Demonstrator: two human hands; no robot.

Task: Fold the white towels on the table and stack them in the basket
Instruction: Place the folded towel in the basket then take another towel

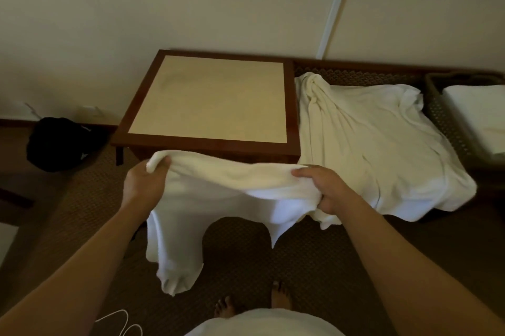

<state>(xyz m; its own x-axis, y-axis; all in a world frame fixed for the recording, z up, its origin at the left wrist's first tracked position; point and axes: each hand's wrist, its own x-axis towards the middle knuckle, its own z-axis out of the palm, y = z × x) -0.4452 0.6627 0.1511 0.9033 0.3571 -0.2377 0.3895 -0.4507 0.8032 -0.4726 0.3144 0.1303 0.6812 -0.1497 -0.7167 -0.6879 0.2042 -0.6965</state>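
Before the table (207, 95), both hands (143, 181) (325, 188) grip a hanging white towel (218, 199).

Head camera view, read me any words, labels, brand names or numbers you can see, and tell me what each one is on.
None: no readable text shows. The white towel held by both hands, the wooden square table, the woven basket and the black bag bear no legible lettering.

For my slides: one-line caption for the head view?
Both hands, left and right, hold a white towel before the table.
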